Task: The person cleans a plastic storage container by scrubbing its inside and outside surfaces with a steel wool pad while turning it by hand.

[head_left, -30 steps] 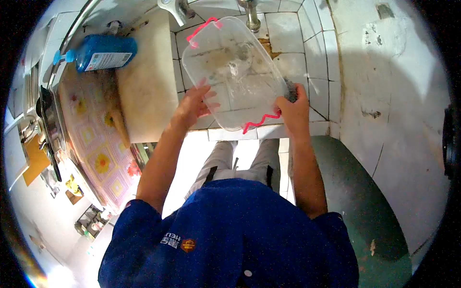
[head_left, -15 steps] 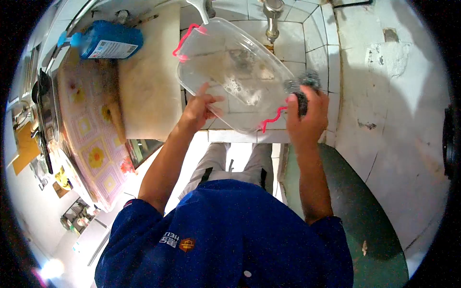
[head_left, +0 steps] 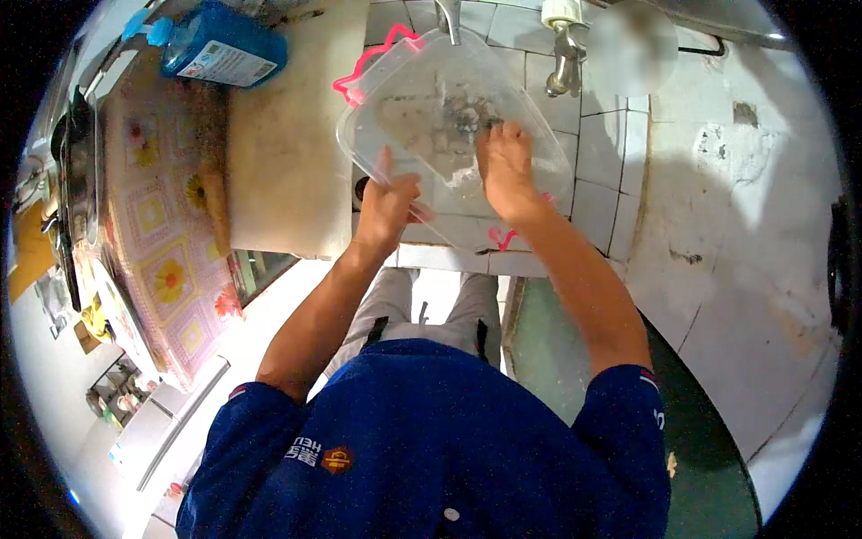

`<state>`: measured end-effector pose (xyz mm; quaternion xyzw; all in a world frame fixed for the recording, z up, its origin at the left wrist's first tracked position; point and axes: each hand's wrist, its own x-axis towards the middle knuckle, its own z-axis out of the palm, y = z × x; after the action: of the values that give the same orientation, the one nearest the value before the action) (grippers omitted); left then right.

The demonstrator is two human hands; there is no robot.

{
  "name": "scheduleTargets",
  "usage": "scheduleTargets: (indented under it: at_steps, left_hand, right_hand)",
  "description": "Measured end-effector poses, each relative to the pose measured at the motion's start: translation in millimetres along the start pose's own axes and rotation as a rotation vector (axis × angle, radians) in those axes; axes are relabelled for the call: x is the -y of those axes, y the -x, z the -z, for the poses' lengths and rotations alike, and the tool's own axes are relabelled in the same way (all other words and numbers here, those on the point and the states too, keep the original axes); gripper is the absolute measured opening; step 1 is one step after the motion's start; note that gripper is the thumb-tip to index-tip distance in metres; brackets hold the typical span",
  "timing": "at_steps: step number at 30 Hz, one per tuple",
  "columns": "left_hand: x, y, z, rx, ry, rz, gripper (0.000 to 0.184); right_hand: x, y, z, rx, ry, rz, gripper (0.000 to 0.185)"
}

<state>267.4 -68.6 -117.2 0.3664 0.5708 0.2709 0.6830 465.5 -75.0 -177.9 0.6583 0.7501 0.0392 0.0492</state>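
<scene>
**Clear Rectangular Plastic Box, Held Over Sink**

The clear rectangular plastic box (head_left: 404, 126) (wavy pink handles at its ends) is tilted over the white-tiled sink (head_left: 596, 154), with whitish suds inside. The left hand (head_left: 388, 208) pinches its near-left rim, index finger extended. The right hand (head_left: 508, 169) is inside, fingers curled; its grip cannot be told. Left: a beige slab counter (head_left: 292, 153), bearing a blue plastic bottle (head_left: 224, 49).
</scene>
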Motion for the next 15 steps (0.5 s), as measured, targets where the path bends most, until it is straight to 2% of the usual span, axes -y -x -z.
scheduleTargets:
  at_steps: [2,4,5,7,9,10,12,13,15]
  left_hand:
    - [9,-4,3,0.014,0.034,-0.002,0.086]
    - [19,-6,2,0.032,0.072,-0.003,0.089]
    - [22,-7,0,0.021,0.055,0.012,0.088]
    - [25,-8,-1,0.023,0.038,0.026,0.087]
    - [26,-11,12,0.072,-0.012,0.035,0.08]
    - [23,-12,15,0.06,-0.014,0.066,0.077]
    - [7,-7,10,-0.002,-0.027,0.089,0.076]
    - [-1,-5,6,-0.067,-0.035,0.111,0.076]
    - [-1,-11,7,-0.062,-0.06,0.123,0.074]
  right_hand:
    - [5,-1,-10,-0.032,0.074,-0.005,0.028]
    - [14,-8,-11,0.501,-0.215,-0.027,0.022]
    - [23,-9,-24,0.634,-0.252,0.046,0.021]
    - [37,-14,-41,0.767,-0.285,0.107,0.021]
    - [41,-17,-50,0.806,-0.745,0.109,0.029]
    - [34,-14,-33,0.809,-0.749,0.103,0.029]
    - [12,-6,10,0.561,-1.319,-0.139,0.035]
    - [3,3,30,0.554,-1.323,-0.145,0.035]
    - [-16,26,67,0.071,-1.323,-0.143,0.041]
